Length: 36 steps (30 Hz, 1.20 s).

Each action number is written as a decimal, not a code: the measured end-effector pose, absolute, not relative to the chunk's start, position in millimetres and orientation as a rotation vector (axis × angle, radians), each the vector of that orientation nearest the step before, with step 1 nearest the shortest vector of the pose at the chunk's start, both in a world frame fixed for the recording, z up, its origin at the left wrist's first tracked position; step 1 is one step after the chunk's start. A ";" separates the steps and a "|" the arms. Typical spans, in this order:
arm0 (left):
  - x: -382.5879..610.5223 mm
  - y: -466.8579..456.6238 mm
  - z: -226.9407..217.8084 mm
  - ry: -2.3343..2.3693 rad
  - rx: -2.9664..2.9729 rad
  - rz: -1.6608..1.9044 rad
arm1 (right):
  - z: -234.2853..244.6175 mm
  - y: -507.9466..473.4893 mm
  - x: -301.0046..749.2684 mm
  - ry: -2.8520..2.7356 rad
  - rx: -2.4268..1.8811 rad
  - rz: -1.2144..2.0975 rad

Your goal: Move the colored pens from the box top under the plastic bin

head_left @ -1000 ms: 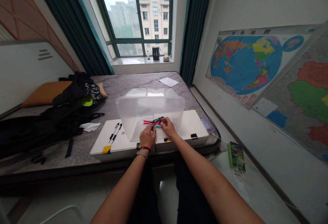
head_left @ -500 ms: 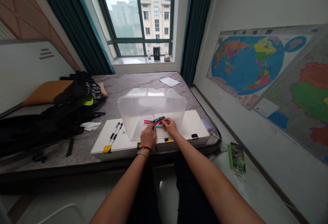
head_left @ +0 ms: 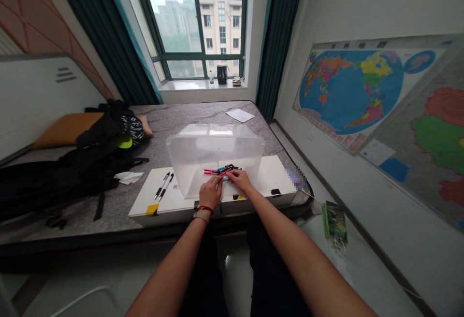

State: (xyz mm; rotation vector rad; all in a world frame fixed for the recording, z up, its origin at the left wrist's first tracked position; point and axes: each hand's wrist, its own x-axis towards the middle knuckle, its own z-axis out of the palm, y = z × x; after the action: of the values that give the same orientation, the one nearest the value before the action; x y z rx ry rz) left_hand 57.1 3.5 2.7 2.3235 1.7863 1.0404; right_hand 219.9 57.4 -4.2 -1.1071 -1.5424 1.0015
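Head view: R hand point(head_left: 241, 180) pinches bunched colored pens point(head_left: 222, 170), appar. to keep them together, at front of clear plastic bin point(head_left: 213, 148). L hand point(head_left: 210, 193) curled just beside; hold unclear. Bin on white board point(head_left: 270, 174) on mattress point(head_left: 188, 116). No legible labels.

A grey quilted mattress point(head_left: 181, 119) carries a clear plastic bin point(head_left: 213, 150), with a flat white board point(head_left: 277, 177) along its near side (yellow tape on one corner), a white paper sheet point(head_left: 240, 115) behind it, and a black backpack point(head_left: 72, 174) to its left.
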 end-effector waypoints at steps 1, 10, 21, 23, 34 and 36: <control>57.3 3.5 2.5 1.787 2.311 1.053 | -4.3 58.1 220.4 -1.525 -1.103 1.026; 55.9 7.1 1.4 1.848 1.957 1.314 | 0.5 58.8 216.9 -1.186 -1.087 1.252; 55.4 6.0 1.9 1.824 2.050 1.198 | 7.0 52.9 218.8 -1.438 -1.024 1.249; 55.4 5.6 2.1 1.825 2.068 1.179 | 7.7 52.4 218.5 -1.423 -1.016 1.286; 50.7 10.6 1.0 1.861 1.709 1.547 | 1.8 55.0 214.6 -1.212 -1.079 1.238; 48.6 12.1 -1.0 1.871 1.626 1.587 | 0.9 54.5 213.4 -1.247 -1.073 1.223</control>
State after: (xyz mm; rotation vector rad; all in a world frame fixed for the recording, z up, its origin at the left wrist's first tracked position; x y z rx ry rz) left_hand 48.6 12.1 -1.0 1.6263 1.8705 1.5869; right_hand 213.4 54.5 0.9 -1.0731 -1.2475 1.2232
